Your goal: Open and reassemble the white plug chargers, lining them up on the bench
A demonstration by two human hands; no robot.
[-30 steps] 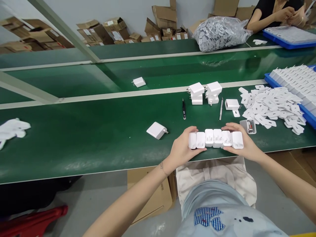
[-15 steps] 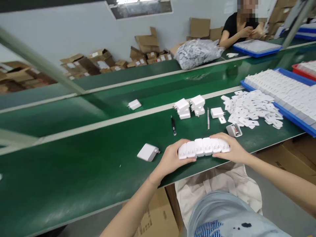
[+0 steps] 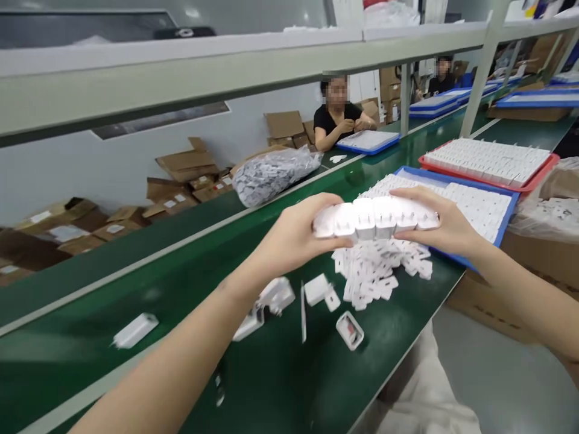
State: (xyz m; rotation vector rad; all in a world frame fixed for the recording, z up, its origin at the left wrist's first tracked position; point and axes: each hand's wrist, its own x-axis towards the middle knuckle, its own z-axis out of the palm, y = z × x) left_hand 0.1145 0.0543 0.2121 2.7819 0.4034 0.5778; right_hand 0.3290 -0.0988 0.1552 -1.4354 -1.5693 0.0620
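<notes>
A row of several white plug chargers [image 3: 376, 216] is squeezed end to end between my two hands, prongs facing me. My left hand [image 3: 301, 232] closes on the row's left end; my right hand [image 3: 441, 220] grips its right end. The row is held up in front of a blue tray [image 3: 509, 208] that carries more white chargers. Below the row lies a heap of flat white pieces [image 3: 368, 274]. An open white charger housing [image 3: 350, 330], with parts showing inside, lies on the green bench near a white charger [image 3: 317, 289] and a thin pen-like tool [image 3: 303, 313].
A red tray [image 3: 554, 161] full of chargers sits beyond the blue one. More chargers [image 3: 277, 294] are partly hidden by my left forearm, and one charger [image 3: 136, 330] lies farther left. A shelf beam [image 3: 226, 75] crosses overhead. A co-worker [image 3: 344, 114] sits across the bench.
Both hands have lifted the row of chargers off the near bench edge and carried it forward and right, towards the blue tray. My view has turned right.
</notes>
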